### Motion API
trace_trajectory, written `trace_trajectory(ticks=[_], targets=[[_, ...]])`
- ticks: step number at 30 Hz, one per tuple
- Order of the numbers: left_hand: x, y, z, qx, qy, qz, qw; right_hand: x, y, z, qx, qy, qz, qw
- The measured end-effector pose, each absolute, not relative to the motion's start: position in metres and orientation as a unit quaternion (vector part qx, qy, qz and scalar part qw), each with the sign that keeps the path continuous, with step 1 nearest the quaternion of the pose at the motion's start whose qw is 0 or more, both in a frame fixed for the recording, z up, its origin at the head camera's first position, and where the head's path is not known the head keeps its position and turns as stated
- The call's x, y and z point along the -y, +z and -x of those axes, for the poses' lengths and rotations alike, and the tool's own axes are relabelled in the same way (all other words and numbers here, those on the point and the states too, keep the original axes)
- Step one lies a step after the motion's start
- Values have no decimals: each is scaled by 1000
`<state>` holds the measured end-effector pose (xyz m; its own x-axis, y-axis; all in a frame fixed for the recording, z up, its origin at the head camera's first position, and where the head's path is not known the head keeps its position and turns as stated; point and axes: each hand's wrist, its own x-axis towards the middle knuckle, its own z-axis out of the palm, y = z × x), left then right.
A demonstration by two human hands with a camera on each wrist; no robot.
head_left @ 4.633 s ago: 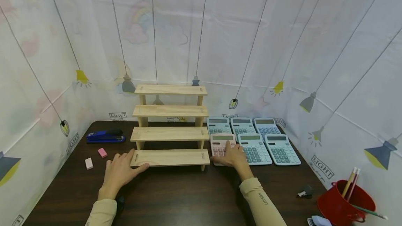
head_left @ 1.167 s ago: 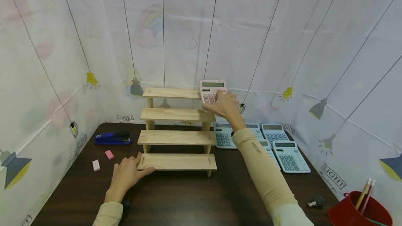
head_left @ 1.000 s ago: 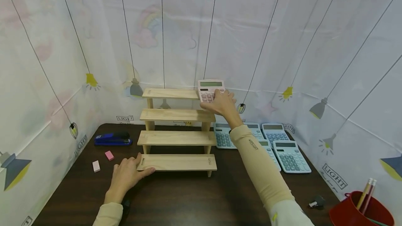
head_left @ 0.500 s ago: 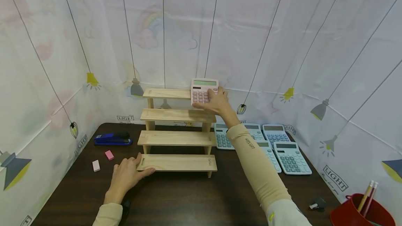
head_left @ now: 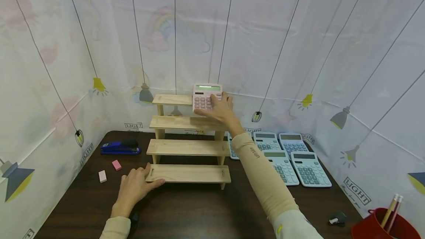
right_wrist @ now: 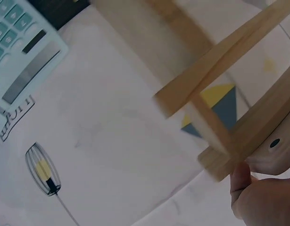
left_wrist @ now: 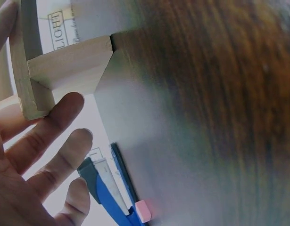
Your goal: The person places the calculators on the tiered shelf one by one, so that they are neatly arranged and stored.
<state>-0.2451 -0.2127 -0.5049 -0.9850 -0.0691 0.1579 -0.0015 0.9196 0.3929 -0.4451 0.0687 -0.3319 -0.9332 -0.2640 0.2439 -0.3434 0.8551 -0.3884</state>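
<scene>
Dark wood-grain worktop (head_left: pixel 186 213) nearest, with a red bucket (head_left: pixel 364 228) of leaning pencils (head_left: pixel 389 213) at its right edge. Next, at the left front corner of a four-tier wooden stand (head_left: pixel 187 147), the left hand (head_left: pixel 134 191): fingers spread, thumb along the front edge of the bottom shelf (head_left: pixel 189 173), apparently for steadying. Left of there, a white eraser (head_left: pixel 102 176), then a pink eraser (head_left: pixel 116 165), and behind them a blue stapler (head_left: pixel 120 148). Right of the stand, five light-blue calculators (head_left: pixel 282 165) in two rows, partly behind the sleeve (head_left: pixel 262 172).

Farther back and higher, in front of the right half of the top shelf (head_left: pixel 173 100), a pink calculator (head_left: pixel 202 97) in the grip of the right hand (head_left: pixel 221 110), by its lower right corner. Tilted up, display uppermost; cannot tell whether touching the shelf. Probably light, stiff, slightly slick, with keys easily pressed; best held by the side edges, away from the display. Beyond, a white curtain (head_left: pixel 265 28) printed with hanging lamps (head_left: pixel 307 101).
</scene>
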Motion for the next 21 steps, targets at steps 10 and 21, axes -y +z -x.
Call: trace_trajectory(ticks=[10,21], targets=[[213,-506,246,977,-196,-21,76,-24,-333,440,965,191,-154,96],[215,-509,248,977,-196,-17,77,11,-331,437,967,172,-162,97]])
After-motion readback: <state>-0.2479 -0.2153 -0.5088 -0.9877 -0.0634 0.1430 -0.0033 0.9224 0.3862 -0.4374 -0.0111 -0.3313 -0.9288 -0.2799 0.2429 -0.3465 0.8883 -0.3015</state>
